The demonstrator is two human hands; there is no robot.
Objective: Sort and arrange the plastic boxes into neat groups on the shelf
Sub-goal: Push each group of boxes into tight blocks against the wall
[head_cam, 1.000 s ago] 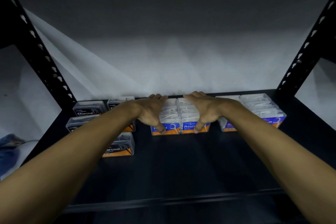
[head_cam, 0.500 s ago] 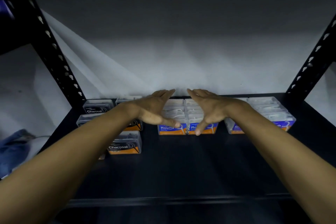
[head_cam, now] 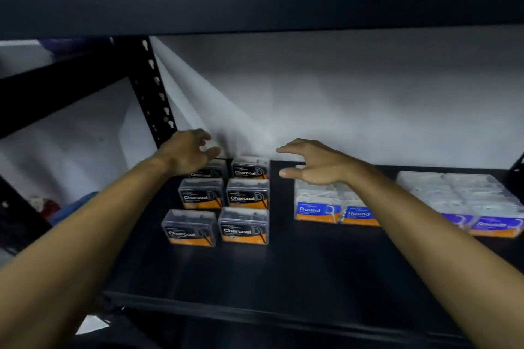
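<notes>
We find both hands empty, fingers spread: left hand (head_cam: 190, 153) above the rear Charcoal boxes (head_cam: 224, 200), right hand (head_cam: 314, 163) over the Round boxes (head_cam: 336, 205) on the shelf (head_cam: 283, 272). Charcoal squaring appears next; front-left box sits askew

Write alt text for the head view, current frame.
Two bare hands, left and right, hover open over a dark shelf holding six Charcoal boxes in two columns, Round boxes beside them, more blue-labelled boxes far right.

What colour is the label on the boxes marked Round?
Blue with white lettering above an orange strip, on the Round boxes; the head view shows it.
</notes>
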